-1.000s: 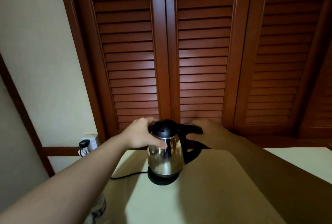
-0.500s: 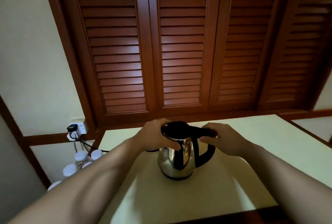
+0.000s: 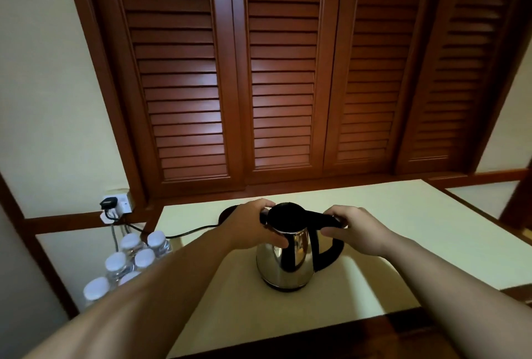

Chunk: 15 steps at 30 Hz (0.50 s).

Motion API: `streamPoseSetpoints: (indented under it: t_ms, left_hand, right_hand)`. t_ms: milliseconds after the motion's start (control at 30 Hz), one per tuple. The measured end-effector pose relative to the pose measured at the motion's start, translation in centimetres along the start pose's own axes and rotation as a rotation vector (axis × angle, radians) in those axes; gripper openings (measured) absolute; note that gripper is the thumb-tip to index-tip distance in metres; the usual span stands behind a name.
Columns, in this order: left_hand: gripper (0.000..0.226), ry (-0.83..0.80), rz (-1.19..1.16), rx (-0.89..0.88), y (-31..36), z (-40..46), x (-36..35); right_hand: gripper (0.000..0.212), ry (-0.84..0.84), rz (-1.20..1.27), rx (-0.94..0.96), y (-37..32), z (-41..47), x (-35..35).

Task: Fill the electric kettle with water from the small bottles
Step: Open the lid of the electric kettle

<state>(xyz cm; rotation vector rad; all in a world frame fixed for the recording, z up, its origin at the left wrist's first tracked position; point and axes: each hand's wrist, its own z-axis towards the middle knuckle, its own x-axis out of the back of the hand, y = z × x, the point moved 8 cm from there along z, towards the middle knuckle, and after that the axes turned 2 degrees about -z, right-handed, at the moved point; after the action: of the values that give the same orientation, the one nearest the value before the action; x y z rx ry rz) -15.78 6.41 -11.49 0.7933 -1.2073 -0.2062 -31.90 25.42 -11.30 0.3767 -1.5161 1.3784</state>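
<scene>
A steel electric kettle (image 3: pixel 288 263) with a black lid and black handle stands on the pale table (image 3: pixel 417 232), off its black base (image 3: pixel 227 213), which lies behind my left hand. My left hand (image 3: pixel 253 224) wraps around the kettle's top rim at the spout side. My right hand (image 3: pixel 355 229) grips the top of the handle. The lid is down. Several small water bottles (image 3: pixel 132 258) with white caps stand on the floor to the left of the table.
A black cord (image 3: pixel 184 233) runs from the base to a wall socket (image 3: pixel 116 206) at the left. Brown louvred doors (image 3: pixel 282 70) rise right behind the table. The table's dark wooden front edge (image 3: pixel 345 335) lies near me.
The kettle has come off its base and now sits nearer to me on the table. My view has pulled back, so the bottles on the floor show.
</scene>
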Motion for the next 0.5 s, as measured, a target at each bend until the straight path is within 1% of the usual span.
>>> streamPoseSetpoints:
  t_ms: [100, 167, 200, 300, 367, 433, 500]
  left_hand:
    - [0.083, 0.013, -0.001, -0.001, -0.5, 0.0, -0.1]
    - [0.086, 0.013, -0.014, 0.006, -0.8, 0.1, -0.1]
    - [0.088, 0.012, -0.022, 0.011, -1.0, 0.1, -0.2]
    - [0.089, 0.031, -0.051, 0.019, -1.1, -0.1, -0.3]
    - [0.091, 0.050, -0.065, 0.023, -1.3, -0.2, -0.4]
    - [0.092, 0.063, -0.082, 0.028, -1.7, -0.2, -0.6]
    - [0.089, 0.076, -0.085, 0.040, -2.0, -0.3, -0.8]
  right_hand:
    - [0.013, -0.008, -0.025, -0.007, 0.0, 0.2, -0.1]
    - [0.019, -0.009, -0.058, -0.010, -0.1, 0.4, 0.0]
    - [0.028, -0.013, -0.078, -0.012, -0.4, 0.4, 0.2]
    - [0.065, -0.061, -0.157, 0.010, -2.6, 0.8, 0.3]
    - [0.079, -0.100, -0.215, 0.084, -5.1, 1.6, -0.3]
    - [0.081, -0.151, -0.294, 0.189, -7.8, 2.3, -1.3]
    - [0.079, -0.226, -0.366, 0.248, -9.3, 2.8, -2.5]
